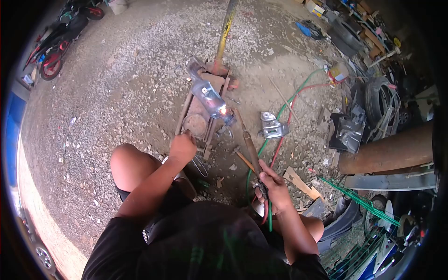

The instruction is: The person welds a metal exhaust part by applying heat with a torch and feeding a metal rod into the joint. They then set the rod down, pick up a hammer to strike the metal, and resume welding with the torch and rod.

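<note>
My right hand (274, 185) is wrapped round the handle of a gas torch (250, 148). The torch points up and away from me, its tip beside a bright glow (223, 111) on a silvery exhaust part (208, 95). That part lies across a rusty floor jack (183, 116), beyond the jack's round saddle (195, 125). My left hand (183, 147) is closed at the near edge of the saddle, fingers curled. Whatever it grips, if anything, is hidden. A bent wire (200, 167) shows just below that hand.
Green (282, 109) and red hoses (289, 119) run right across the gravel. A silvery metal shield (272, 125) and a wooden-handled hammer (245, 161) lie nearby. Tyres (377, 105) and a rusty cylinder (387, 149) crowd the right. A motorcycle (53, 60) stands far left.
</note>
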Motion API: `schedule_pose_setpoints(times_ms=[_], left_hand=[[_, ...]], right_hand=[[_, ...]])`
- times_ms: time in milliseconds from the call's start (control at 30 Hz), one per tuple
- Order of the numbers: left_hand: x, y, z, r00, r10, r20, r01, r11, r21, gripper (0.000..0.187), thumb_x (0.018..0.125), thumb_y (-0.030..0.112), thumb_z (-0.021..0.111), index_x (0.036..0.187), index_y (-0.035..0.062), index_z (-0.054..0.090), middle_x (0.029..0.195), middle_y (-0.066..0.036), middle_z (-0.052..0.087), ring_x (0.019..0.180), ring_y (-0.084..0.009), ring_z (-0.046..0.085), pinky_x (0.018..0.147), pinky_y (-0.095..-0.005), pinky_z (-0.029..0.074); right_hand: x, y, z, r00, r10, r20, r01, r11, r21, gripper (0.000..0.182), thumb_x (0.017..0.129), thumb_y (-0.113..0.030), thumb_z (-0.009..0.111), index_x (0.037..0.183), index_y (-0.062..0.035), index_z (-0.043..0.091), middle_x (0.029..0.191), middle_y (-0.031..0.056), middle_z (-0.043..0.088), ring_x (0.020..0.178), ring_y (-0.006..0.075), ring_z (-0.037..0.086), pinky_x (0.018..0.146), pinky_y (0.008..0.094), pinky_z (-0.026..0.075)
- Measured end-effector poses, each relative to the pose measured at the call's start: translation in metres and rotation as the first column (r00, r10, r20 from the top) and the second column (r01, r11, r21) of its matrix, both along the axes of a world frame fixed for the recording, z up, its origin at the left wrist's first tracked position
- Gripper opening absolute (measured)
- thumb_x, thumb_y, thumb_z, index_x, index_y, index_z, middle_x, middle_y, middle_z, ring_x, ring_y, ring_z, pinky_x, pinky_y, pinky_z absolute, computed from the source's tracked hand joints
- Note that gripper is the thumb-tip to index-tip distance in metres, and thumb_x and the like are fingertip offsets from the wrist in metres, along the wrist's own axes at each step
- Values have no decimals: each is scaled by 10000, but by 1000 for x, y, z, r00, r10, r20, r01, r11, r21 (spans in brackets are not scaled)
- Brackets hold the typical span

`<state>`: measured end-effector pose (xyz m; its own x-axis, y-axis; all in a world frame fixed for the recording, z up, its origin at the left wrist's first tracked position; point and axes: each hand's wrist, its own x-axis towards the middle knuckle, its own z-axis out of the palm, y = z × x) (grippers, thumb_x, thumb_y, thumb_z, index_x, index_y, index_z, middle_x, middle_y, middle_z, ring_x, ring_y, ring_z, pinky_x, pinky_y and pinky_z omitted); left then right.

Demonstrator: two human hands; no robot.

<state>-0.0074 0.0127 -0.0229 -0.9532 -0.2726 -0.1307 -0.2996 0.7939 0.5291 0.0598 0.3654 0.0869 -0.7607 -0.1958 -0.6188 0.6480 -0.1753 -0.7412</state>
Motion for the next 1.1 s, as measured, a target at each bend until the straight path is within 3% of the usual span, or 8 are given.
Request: schedule_pose_setpoints(times_ms=[200, 267, 1100], left_hand=[[-1, 3, 3, 1000, -5, 19, 6, 1000, -28, 242, 1046, 197, 594, 1095, -13, 705, 962, -365, 738, 996, -575, 723, 927, -639, 590], [-1, 4, 4, 1000, -5, 20, 6, 999, -33, 247, 1046, 200, 592, 1090, -15, 705, 965, -366, 737, 998, -575, 722, 928, -642, 589], [-7, 7, 2, 999, -2, 42, 3, 1000, -31, 258, 1054, 203, 585, 1097, -20, 706, 994, -350, 752, 1005, -566, 728, 943, -631, 588]], right_hand=[[0, 0, -1, 1000, -11, 3, 11, 1000, 4, 535, 1145, -196, 646, 1664, -128, 534, 839, 40, 625, 577, 183, 629, 449, 315, 459], [0, 0, 1, 1000, -14, 22, 14, 1000, -18, 531, 1147, -142, 633, 1669, -136, 532, 909, 5, 604, 586, 154, 632, 459, 302, 459], [0, -3, 4, 1000, -22, 21, 22, 1000, -16, 530, 1147, -146, 634, 1668, -142, 533, 853, 7, 620, 570, 141, 622, 457, 293, 464]])
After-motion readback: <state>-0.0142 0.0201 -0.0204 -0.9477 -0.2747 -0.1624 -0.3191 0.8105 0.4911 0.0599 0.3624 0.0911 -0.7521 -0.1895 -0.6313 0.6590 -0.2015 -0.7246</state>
